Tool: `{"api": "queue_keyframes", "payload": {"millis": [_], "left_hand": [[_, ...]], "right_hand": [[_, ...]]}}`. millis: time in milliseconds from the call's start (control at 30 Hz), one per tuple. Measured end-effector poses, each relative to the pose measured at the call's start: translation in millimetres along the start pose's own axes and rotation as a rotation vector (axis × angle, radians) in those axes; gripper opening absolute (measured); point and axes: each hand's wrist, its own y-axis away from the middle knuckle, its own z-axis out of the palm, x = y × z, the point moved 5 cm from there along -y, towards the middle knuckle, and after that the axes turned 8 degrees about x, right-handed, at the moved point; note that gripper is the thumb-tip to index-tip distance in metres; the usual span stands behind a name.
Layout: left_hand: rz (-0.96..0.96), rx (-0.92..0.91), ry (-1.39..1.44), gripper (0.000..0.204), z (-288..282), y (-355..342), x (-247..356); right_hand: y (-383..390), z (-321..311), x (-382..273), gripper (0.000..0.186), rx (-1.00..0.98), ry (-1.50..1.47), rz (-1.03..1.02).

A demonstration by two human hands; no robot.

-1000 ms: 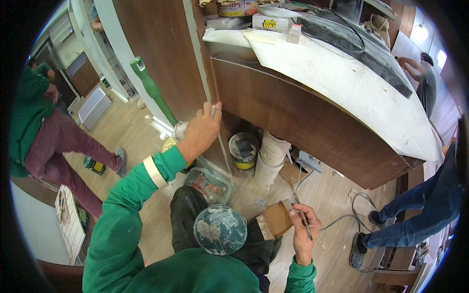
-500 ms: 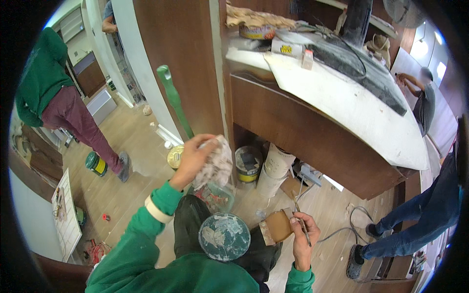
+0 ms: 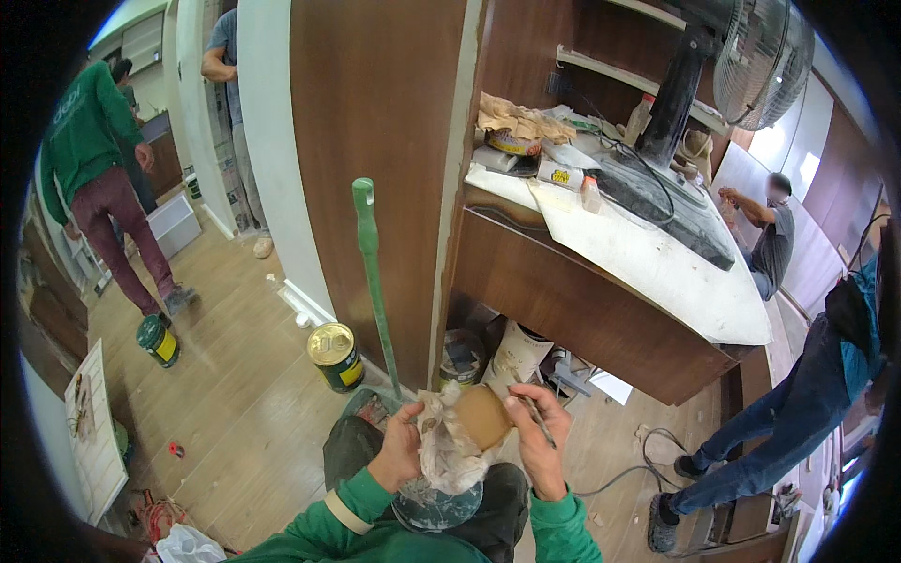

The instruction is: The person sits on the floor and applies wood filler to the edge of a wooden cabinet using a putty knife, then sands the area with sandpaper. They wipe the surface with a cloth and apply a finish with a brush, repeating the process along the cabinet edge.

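My left hand (image 3: 399,450) is closed on a crumpled white rag (image 3: 452,466), pressed around the side of a small container of tan paste (image 3: 481,418). My right hand (image 3: 542,433) is closed at the container's other side. It grips a slim dark-handled tool (image 3: 539,421) with a pale flat tip; whether that is a brush or a spatula I cannot tell. Below the hands, a dark green bucket lid (image 3: 436,511) with white smears sits between my legs. A green handle (image 3: 371,281) stands upright just beyond, its lower end near a clear tub (image 3: 371,405).
A brown counter with a white top (image 3: 676,286) holds a fan (image 3: 765,61) and clutter. Paint cans (image 3: 335,357) (image 3: 158,341) stand on the wooden floor. A cable (image 3: 648,464) lies at right, near a person in jeans (image 3: 779,394). Other people are farther off.
My left hand has come down and right with the rag, from beside the green handle to the container. My right hand has shifted up and left with the container. The whole view has turned.
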Motion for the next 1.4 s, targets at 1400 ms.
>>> {"api": "queue_keyframes", "payload": {"millis": [1400], "left_hand": [[0.166, 0.059, -0.185, 0.056, 76, 27, 20]], "right_hand": [[3, 48, -78, 0.022, -0.539, 0.466, -0.282]]}}
